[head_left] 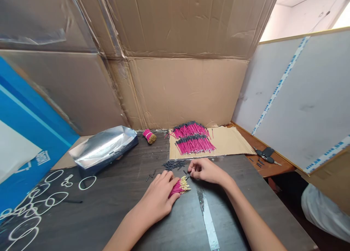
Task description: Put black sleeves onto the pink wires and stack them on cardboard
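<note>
My left hand (162,192) rests on the dark table, its fingers and thumb closed around a bunch of pink wires (178,187) with gold-coloured tips pointing right. Just right of those tips, my right hand (203,169) is curled in a pinch. A short black tube (187,177) shows at its fingertips, close to the gold ends. Beyond both hands lies a loose heap of short black tubes (174,165). Farther back, two rows of pink wires with black ends (194,144) are laid out on a flat cardboard sheet (232,141).
A silvery foil-covered box (105,149) stands at the back left, beside a banded bundle of pink wires (149,136). White rubber bands (49,203) lie scattered at left. Cutters (266,155) rest on a brown surface at right. Cardboard walls (186,90) rise behind; a person's sleeve (324,211) shows at lower right.
</note>
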